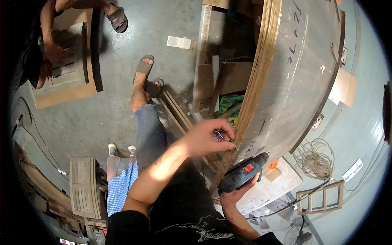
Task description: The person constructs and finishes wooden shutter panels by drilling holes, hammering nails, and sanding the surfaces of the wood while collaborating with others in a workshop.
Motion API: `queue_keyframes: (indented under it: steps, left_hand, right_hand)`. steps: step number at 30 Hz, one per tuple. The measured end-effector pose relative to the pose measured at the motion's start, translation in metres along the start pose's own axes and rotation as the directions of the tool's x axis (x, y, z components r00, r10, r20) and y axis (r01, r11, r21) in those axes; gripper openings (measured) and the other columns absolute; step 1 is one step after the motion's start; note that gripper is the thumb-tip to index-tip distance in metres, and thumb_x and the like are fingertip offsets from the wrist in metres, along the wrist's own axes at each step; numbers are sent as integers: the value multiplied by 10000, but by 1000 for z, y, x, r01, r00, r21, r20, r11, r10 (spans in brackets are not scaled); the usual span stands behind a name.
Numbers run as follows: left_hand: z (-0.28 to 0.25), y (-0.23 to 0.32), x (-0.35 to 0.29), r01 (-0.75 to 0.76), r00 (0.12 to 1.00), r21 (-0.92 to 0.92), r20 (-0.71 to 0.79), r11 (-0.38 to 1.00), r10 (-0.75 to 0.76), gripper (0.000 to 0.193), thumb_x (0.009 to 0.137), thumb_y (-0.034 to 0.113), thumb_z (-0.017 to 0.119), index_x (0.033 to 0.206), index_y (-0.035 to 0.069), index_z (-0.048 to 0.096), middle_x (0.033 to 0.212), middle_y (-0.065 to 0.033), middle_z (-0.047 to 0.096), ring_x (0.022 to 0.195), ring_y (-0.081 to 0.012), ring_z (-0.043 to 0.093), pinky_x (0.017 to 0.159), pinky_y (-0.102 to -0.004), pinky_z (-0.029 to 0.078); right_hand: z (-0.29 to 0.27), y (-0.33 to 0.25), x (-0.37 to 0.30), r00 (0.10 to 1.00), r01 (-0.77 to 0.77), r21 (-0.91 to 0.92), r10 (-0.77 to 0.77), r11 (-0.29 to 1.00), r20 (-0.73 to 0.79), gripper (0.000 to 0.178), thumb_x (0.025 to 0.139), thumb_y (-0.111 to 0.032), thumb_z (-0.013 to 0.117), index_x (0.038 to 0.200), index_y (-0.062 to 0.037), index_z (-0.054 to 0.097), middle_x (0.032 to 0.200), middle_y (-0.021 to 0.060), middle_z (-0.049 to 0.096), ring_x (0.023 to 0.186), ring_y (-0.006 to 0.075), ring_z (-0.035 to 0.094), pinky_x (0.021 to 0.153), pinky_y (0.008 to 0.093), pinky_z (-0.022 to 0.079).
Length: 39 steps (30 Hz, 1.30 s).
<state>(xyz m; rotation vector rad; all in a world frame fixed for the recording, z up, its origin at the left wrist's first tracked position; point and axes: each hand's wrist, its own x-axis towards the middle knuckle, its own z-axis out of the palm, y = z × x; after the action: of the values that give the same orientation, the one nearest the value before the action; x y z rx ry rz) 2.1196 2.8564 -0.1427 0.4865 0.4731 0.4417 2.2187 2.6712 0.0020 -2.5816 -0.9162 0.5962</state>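
- A slender metal screw [234,144] is pinched between the thumb and forefinger of the left hand [214,138], at the layered edge of a large panel; whether the wood is touched by its tip cannot be told
- More shiny screws [219,133] are held by the curled fingers of the same hand, in the hollow of the palm
- A power drill [234,179], rounded, dark blue-grey and marked by a red patch, is gripped by the right hand [234,197]; one side of the casing is seen to be wrapped by the fingers, though most of them are hidden
- The drill's black tapered chuck [262,158] is pointed up and to the right, beside the panel
- The large panel [302,69] is faced with a smooth, dull grey sheet, scuffed and hand-marked; its edge is built of pale and brown wooden layers
- Beneath that edge, long wooden strips [179,110] and a crinkled green bag [230,105] are seen
- A loosely coiled cable [316,159] is placed near a slatted wooden frame [320,199], at the right
- At the upper left, a flat panelled board [73,75] is touched by another person's hand [57,53], over smooth grey floor [175,20]
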Motion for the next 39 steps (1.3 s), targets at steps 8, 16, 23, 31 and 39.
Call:
queue_keyframes:
  steps: [8, 16, 23, 31, 39]
  left_hand:
    - [-1, -3, 0, -44, 998, 2, 35, 999, 44, 148, 804, 83, 792, 892, 40, 681, 887, -19, 623, 816, -106, 573, 732, -254, 461]
    - [4, 7, -2, -248, 968, 250, 22, 936, 250, 115, 810, 112, 727, 903, 49, 702, 811, -37, 622, 712, -114, 570, 622, -265, 450]
    - [38, 7, -22, -280, 865, 437, -272, 855, 422, 94, 775, 14, 688, 859, 56, 694, 702, -93, 584, 613, -233, 578, 557, -321, 454]
    - [67, -14, -30, -224, 772, 516, -423, 827, 474, 187, 772, 15, 679, 952, 53, 710, 711, -103, 608, 614, -229, 603, 555, -325, 477]
    - [77, -22, -35, -252, 692, 596, -439, 762, 572, 232, 762, 13, 733, 993, 34, 714, 717, -95, 626, 572, -196, 586, 528, -314, 466]
  right_hand:
    - [0, 2, -1, 1000, -14, -38, 14, 999, 1, 1019, 865, -309, 707, 1537, -19, -1, 1495, 183, 250, 1327, 297, 350, 1131, 417, 265]
    - [2, -1, 0, 1000, -23, -7, 23, 1000, -4, 1035, 848, -299, 722, 1537, -22, 1, 1497, 175, 242, 1339, 298, 332, 1136, 416, 256]
    - [1, -1, 1, 1000, 17, -29, -17, 999, -1, 1051, 843, -330, 730, 1535, -19, 3, 1495, 187, 241, 1340, 302, 330, 1133, 415, 254]
    - [1, -5, 1, 1000, -29, 23, 29, 999, 12, 1051, 854, -349, 720, 1535, -17, -8, 1490, 201, 259, 1331, 312, 348, 1123, 419, 270]
    - [2, -9, 2, 1000, -17, 24, 16, 1000, 11, 1024, 858, -324, 705, 1533, -2, 5, 1506, 215, 232, 1359, 322, 322, 1136, 424, 248]
